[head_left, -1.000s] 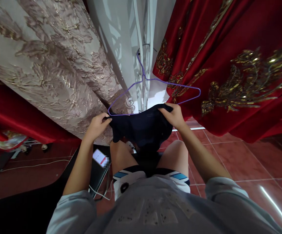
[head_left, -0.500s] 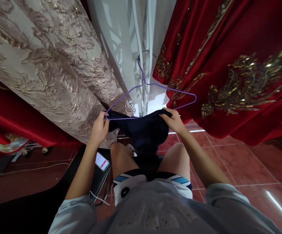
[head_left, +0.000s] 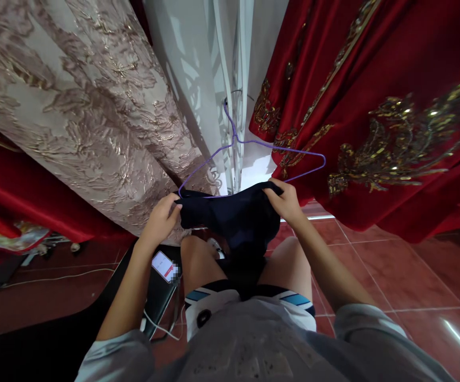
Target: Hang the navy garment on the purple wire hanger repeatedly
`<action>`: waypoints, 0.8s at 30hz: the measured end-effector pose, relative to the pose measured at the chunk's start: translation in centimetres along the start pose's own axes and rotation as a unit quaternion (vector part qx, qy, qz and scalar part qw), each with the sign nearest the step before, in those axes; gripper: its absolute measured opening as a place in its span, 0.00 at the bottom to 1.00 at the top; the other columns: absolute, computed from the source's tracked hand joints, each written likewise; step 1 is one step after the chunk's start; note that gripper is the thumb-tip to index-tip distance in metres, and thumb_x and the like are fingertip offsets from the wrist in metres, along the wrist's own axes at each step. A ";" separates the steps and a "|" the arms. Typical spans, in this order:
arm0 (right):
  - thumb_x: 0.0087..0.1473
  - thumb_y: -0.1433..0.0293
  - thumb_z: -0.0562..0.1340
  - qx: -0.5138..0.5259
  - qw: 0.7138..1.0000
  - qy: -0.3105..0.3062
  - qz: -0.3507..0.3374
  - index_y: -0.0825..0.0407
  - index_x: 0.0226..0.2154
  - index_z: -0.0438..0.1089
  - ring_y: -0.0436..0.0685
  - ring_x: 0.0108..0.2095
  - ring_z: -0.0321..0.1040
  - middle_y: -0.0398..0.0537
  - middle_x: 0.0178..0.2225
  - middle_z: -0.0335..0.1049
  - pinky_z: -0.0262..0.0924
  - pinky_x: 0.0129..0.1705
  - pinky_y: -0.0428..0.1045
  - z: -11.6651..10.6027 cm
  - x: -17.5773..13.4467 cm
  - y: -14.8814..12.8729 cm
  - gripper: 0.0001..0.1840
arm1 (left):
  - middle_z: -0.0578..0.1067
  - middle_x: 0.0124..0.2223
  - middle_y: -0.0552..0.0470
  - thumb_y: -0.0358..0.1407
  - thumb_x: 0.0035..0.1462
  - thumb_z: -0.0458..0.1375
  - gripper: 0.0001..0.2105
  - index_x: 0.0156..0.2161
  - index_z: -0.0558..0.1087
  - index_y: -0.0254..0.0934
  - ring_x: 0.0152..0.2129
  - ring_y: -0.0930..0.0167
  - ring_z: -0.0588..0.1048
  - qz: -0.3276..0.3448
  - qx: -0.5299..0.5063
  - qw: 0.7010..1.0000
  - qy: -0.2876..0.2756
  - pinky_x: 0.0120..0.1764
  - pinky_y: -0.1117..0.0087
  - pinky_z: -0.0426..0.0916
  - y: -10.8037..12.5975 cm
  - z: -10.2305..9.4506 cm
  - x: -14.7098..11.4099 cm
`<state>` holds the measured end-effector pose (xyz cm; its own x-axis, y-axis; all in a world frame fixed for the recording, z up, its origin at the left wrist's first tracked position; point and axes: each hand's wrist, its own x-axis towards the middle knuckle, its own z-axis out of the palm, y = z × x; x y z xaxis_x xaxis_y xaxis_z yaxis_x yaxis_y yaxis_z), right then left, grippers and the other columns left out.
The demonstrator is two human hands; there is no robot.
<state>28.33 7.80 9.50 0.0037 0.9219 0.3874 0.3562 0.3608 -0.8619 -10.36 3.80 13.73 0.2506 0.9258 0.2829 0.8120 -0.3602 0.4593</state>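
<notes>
From my station I get matt cloth on the dark garment [head_left: 233, 217], smooth plastic-looking purple hanger [head_left: 234, 137], satiny red drape [head_left: 357, 69] with glossy sequins [head_left: 337, 183], rough, metallic-sheened pale brocade [head_left: 94, 106], smooth shiny floor tiles [head_left: 376, 265].

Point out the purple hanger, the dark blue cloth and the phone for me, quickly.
Purple hanger [head_left: 235, 137]: head view, on the neck just below the hook.
Dark blue cloth [head_left: 237, 215]: head view, on the middle of its front.
Phone [head_left: 163, 263]: head view, on the lit screen.

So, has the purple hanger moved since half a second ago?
Yes: the purple hanger has shifted slightly rightward, its right end nearer the large gold embroidery on the red fabric.
</notes>
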 end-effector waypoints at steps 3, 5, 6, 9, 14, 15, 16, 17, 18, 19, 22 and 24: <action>0.58 0.61 0.62 0.007 1.000 0.005 0.001 0.50 0.23 0.59 0.50 0.26 0.52 0.39 0.22 0.52 0.49 0.30 0.47 0.1 0.3 -0.3 0.17 | 0.75 0.45 0.47 0.44 0.72 0.49 0.12 0.47 0.68 0.39 0.43 0.62 0.75 -0.003 0.001 0.999 0.050 0.51 0.61 0.68 1.1 -0.7 0.0; 0.58 0.61 0.62 0.025 1.000 0.004 0.008 0.50 0.23 0.58 0.49 0.26 0.52 0.38 0.22 0.52 0.49 0.30 0.47 0.3 0.4 -0.6 0.18 | 0.75 0.46 0.48 0.43 0.72 0.49 0.11 0.49 0.68 0.39 0.42 0.64 0.75 0.002 -0.004 0.997 0.079 0.50 0.63 0.68 1.7 -0.8 0.4; 0.58 0.61 0.62 0.039 0.999 -0.001 0.013 0.50 0.23 0.59 0.49 0.26 0.52 0.38 0.22 0.52 0.49 0.30 0.47 0.4 0.5 -0.8 0.18 | 0.75 0.45 0.48 0.42 0.71 0.49 0.10 0.49 0.67 0.40 0.41 0.64 0.75 0.006 -0.006 0.996 0.094 0.48 0.64 0.68 2.1 -0.8 0.7; 0.59 0.60 0.62 0.076 0.995 -0.060 0.024 0.51 0.25 0.62 0.50 0.27 0.54 0.39 0.24 0.56 0.51 0.31 0.47 0.8 0.2 -1.4 0.16 | 0.76 0.43 0.48 0.38 0.71 0.49 0.08 0.48 0.67 0.40 0.39 0.65 0.76 0.017 -0.011 0.990 0.143 0.47 0.64 0.69 3.2 -0.7 2.1; 0.63 0.62 0.61 0.088 0.984 -0.151 0.013 0.51 0.34 0.67 0.51 0.30 0.59 0.40 0.29 0.62 0.56 0.33 0.47 0.3 -0.6 -1.9 0.10 | 0.77 0.45 0.47 0.30 0.68 0.49 0.08 0.48 0.68 0.40 0.45 0.64 0.77 0.054 -0.008 0.984 0.167 0.52 0.62 0.70 5.8 -0.3 5.6; 0.63 0.63 0.60 0.083 0.984 -0.159 0.006 0.51 0.36 0.69 0.52 0.31 0.61 0.41 0.30 0.64 0.58 0.34 0.47 0.1 -0.7 -1.9 0.09 | 0.77 0.47 0.47 0.29 0.67 0.49 0.10 0.49 0.68 0.40 0.46 0.64 0.77 0.065 -0.010 0.984 0.163 0.53 0.62 0.70 6.2 -0.2 6.3; 0.64 0.63 0.60 0.078 0.983 -0.166 -0.003 0.50 0.38 0.70 0.53 0.33 0.63 0.42 0.32 0.66 0.60 0.36 0.48 -0.2 -0.7 -1.8 0.08 | 0.78 0.48 0.47 0.27 0.67 0.48 0.12 0.51 0.68 0.41 0.48 0.64 0.77 0.075 -0.015 0.984 0.158 0.54 0.62 0.70 6.5 -0.1 6.9; 0.64 0.64 0.60 0.074 0.982 -0.171 -0.013 0.50 0.40 0.72 0.54 0.36 0.66 0.44 0.34 0.69 0.63 0.39 0.49 -0.4 -0.6 -1.8 0.07 | 0.78 0.49 0.47 0.26 0.66 0.48 0.15 0.53 0.68 0.41 0.49 0.64 0.77 0.085 -0.023 0.985 0.150 0.55 0.61 0.70 6.6 0.1 7.3; 0.64 0.65 0.60 0.071 0.982 -0.175 -0.026 0.49 0.43 0.73 0.56 0.40 0.69 0.45 0.39 0.73 0.65 0.44 0.51 -0.8 -0.6 -1.7 0.08 | 0.79 0.50 0.47 0.25 0.65 0.48 0.18 0.56 0.68 0.41 0.51 0.64 0.78 0.093 -0.034 0.985 0.140 0.57 0.61 0.70 6.7 0.2 7.7; 0.63 0.66 0.61 0.069 0.982 -0.172 -0.038 0.48 0.47 0.74 0.58 0.45 0.71 0.46 0.44 0.75 0.67 0.49 0.53 -1.1 -0.6 -1.7 0.11 | 0.80 0.51 0.48 0.24 0.65 0.47 0.20 0.58 0.68 0.41 0.52 0.65 0.78 0.101 -0.045 0.985 0.129 0.58 0.61 0.70 6.7 0.4 8.0; 0.60 0.68 0.64 0.060 0.988 -0.133 -0.054 0.46 0.59 0.72 0.62 0.53 0.72 0.49 0.54 0.75 0.68 0.55 0.57 -2.3 -0.9 -2.0 0.25 | 0.81 0.50 0.49 0.23 0.64 0.47 0.22 0.60 0.69 0.40 0.51 0.66 0.79 0.117 -0.066 0.985 0.106 0.61 0.60 0.70 6.3 0.6 8.3; 0.59 0.67 0.65 0.042 0.993 -0.100 -0.046 0.45 0.64 0.69 0.61 0.45 0.75 0.50 0.48 0.77 0.71 0.47 0.55 -3.1 -1.6 -2.5 0.30 | 0.81 0.50 0.48 0.24 0.65 0.48 0.21 0.59 0.71 0.39 0.51 0.66 0.79 0.121 -0.060 0.984 0.115 0.61 0.60 0.71 6.0 0.6 8.4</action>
<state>30.34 4.98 12.08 -0.2148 0.8910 0.4000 0.2676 0.4476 -0.8533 -3.08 9.47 18.34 0.2923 0.7654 0.5733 0.6711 -0.5913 0.4473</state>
